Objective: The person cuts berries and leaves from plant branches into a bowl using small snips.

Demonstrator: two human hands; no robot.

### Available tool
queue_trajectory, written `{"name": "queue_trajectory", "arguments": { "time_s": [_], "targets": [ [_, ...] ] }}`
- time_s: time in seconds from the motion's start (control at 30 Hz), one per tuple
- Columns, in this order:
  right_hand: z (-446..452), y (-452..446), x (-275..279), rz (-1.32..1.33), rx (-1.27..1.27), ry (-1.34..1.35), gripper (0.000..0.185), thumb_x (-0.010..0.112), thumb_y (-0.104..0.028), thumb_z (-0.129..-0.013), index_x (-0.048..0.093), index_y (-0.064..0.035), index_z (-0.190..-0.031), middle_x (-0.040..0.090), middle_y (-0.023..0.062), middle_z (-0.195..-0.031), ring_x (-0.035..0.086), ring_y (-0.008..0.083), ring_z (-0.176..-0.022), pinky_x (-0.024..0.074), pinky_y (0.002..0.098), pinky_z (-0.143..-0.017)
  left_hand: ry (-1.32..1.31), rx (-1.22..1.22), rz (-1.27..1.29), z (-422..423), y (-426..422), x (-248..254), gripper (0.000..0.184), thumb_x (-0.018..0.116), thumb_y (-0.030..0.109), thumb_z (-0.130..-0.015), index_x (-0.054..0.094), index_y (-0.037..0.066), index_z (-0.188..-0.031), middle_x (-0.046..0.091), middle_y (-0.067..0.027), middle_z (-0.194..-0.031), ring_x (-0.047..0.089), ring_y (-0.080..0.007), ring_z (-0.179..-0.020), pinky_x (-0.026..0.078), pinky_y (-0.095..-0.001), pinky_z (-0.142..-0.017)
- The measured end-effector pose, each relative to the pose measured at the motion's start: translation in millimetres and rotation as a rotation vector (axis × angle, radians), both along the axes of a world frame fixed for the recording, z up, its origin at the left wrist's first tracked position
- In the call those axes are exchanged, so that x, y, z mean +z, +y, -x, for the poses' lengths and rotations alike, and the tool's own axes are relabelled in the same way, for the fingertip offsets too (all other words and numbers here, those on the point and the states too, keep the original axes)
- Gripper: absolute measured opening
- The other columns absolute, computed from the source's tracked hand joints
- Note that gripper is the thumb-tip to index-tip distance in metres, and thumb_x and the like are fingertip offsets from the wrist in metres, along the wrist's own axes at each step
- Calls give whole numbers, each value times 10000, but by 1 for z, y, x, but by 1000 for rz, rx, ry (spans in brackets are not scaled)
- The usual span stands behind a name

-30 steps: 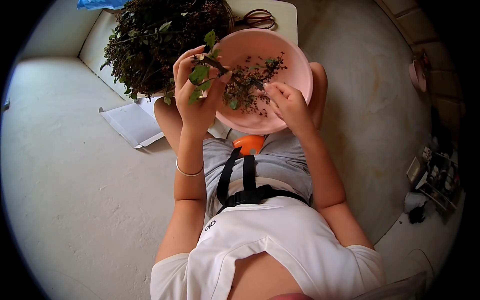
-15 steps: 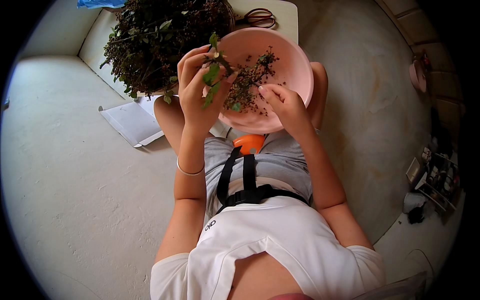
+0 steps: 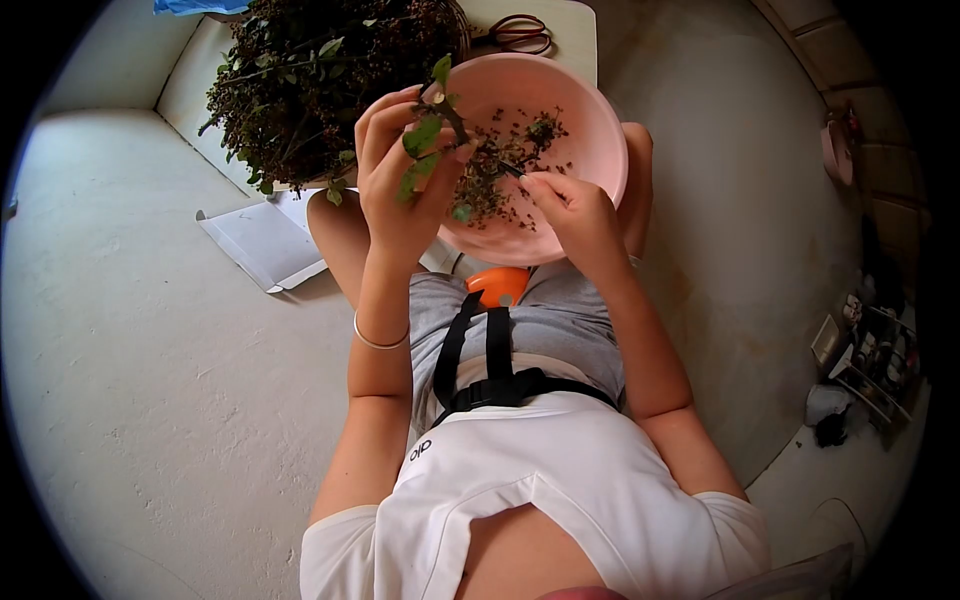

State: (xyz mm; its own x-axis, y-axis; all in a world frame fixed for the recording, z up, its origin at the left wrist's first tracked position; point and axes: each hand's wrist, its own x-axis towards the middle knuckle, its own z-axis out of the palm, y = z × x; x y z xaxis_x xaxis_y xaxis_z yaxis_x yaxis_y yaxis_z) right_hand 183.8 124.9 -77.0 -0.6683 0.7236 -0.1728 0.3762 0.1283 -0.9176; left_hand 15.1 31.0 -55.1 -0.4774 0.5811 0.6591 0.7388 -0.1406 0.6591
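Note:
My left hand (image 3: 400,160) is closed around a leafy berry branch (image 3: 452,122) with a cut, thick stem and a few green leaves. Its clusters of small brownish berries hang over the pink basin (image 3: 590,205), which rests between my knees. My right hand (image 3: 570,212) pinches a thin dark piece (image 3: 512,168) against the cluster; whether it is a stem or a tool tip I cannot tell. Loose berries and bits (image 3: 520,215) lie on the basin's bottom, partly hidden by the branch and my hands.
A big heap of berry branches (image 3: 300,90) fills a basket at the upper left. Scissors (image 3: 522,34) with reddish-brown handles lie on the pale table (image 3: 575,30) beyond the basin. An open white cardboard piece (image 3: 265,245) is on the floor; a small rack (image 3: 880,360) stands far right.
The branch has tilted slightly in my left hand, its upper leaves shifting right. The thin dark piece at my right fingertips now shows more clearly, and that hand has moved only a little.

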Motion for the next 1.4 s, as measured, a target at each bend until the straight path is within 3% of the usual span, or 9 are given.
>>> {"name": "queue_trajectory", "arguments": {
  "time_s": [0.2, 0.5, 0.7, 0.77, 0.9, 1.0, 1.07, 1.17, 1.4],
  "targets": [
    [-3, -7, 7, -194, -19, 12, 300, 573, -251, -950, 679, 20, -1023, 659, 172, -762, 641, 195, -652, 492, 300, -636, -30, 20, 2, 0, -1, 4, 241, 794, -19, -664, 671, 26, -866, 623, -121, -1043, 560, -316, -1116, 474, -389, -876],
    [-16, 9, 5, 186, -120, 167, 337, 541, -283, -998, 654, 17, -1103, 699, 92, -861, 622, 95, -783, 489, 256, -708, -98, 59, -20, 7, -5, -4, 252, 787, -45, -655, 660, 27, -860, 626, -118, -1025, 552, -319, -1131, 465, -395, -863],
    [-12, 1, -1, -115, -62, 202, 276, 612, -205, -953, 645, 10, -1123, 700, 113, -957, 655, 112, -844, 504, 237, -776, -209, 13, -125, 9, -8, -5, 233, 778, -36, -670, 652, 33, -853, 646, -92, -980, 548, -323, -1132, 458, -393, -877],
    [-8, -1, -2, -215, -31, 282, 281, 624, -175, -950, 645, 25, -1147, 613, 9, -797, 514, 33, -690, 426, 202, -604, -168, -2, -128, 9, -9, -4, 226, 777, -31, -673, 648, 28, -849, 651, -91, -989, 550, -321, -1124, 455, -395, -887],
    [-15, 4, 0, -200, 45, 185, 292, 616, -191, -956, 637, 24, -1153, 565, -22, -718, 476, 22, -631, 390, 197, -559, -22, -17, -129, 13, -9, -5, 228, 778, -31, -672, 644, 26, -847, 659, -96, -998, 551, -320, -1116, 454, -398, -892],
    [-14, 5, -13, 126, 4, 153, 281, 603, -213, -959, 656, 24, -1099, 614, 10, -723, 526, 61, -640, 438, 223, -595, -245, 43, -134, 9, -11, -5, 217, 775, -32, -684, 640, 21, -845, 664, -104, -1010, 550, -314, -1119, 454, -400, -891],
    [-8, 7, -20, 373, 30, 177, 317, 582, -242, -974, 660, 38, -1100, 495, -44, -640, 430, 31, -570, 361, 198, -528, -273, 24, -169, 12, -12, -6, 201, 765, -37, -700, 638, 7, -850, 668, -114, -1014, 545, -305, -1125, 455, -397, -893],
    [4, 1, -15, 507, 23, 212, 331, 572, -253, -981, 661, 42, -1103, 402, -69, -601, 354, 14, -544, 294, 191, -498, -37, 47, -122, 20, -13, -5, 183, 759, -40, -717, 635, -9, -847, 669, -121, -1016, 542, -298, -1131, 463, -385, -883],
    [14, 6, -26, 600, 26, 322, 327, 564, -269, -986, 667, 24, -1091, 393, -74, -567, 337, 6, -489, 271, 190, -438, -37, 47, -141, 20, -17, -3, 164, 764, -11, -742, 650, -16, -860, 672, -121, -1041, 575, -269, -1087, 491, -341, -839]
  ]
}}
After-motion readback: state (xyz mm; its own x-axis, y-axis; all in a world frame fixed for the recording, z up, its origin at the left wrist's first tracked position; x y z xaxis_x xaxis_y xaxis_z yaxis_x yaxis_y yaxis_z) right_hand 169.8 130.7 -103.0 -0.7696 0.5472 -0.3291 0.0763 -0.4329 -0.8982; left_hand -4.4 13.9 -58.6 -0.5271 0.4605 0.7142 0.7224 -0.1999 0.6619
